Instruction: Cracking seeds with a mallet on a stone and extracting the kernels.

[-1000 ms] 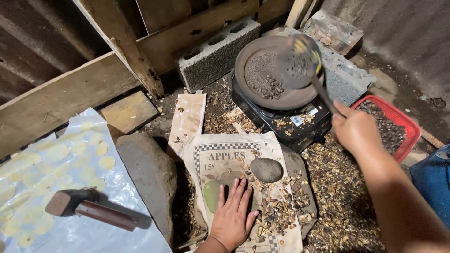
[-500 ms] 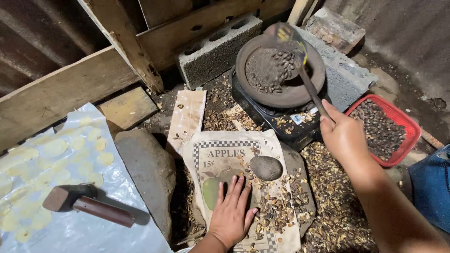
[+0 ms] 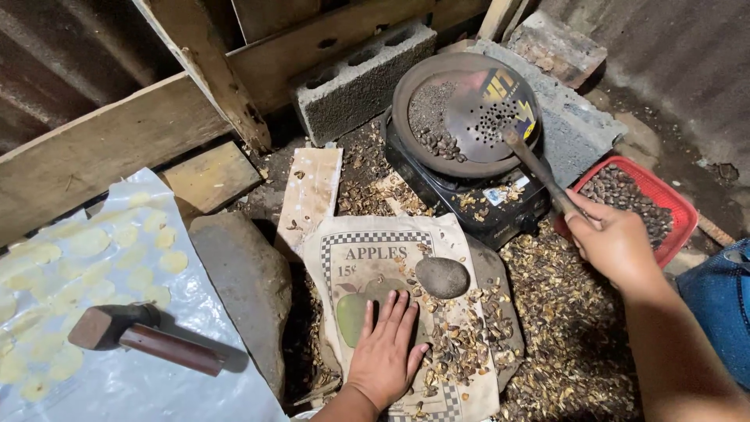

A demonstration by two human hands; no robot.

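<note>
At the bottom centre, the left hand [image 3: 385,353] lies flat with fingers spread on a printed cloth [image 3: 367,258] littered with seed shells; a smooth grey stone [image 3: 442,277] sits just beyond its fingertips. At right, the right hand [image 3: 613,241] has its fingers wrapped around the handle of a perforated skimmer [image 3: 494,109] (its round head rests in the pan). That round pan [image 3: 414,86], upper centre, holds dark seeds atop a black stove [image 3: 469,203]. A red basket [image 3: 672,207] of seeds sits behind the hand.
</note>
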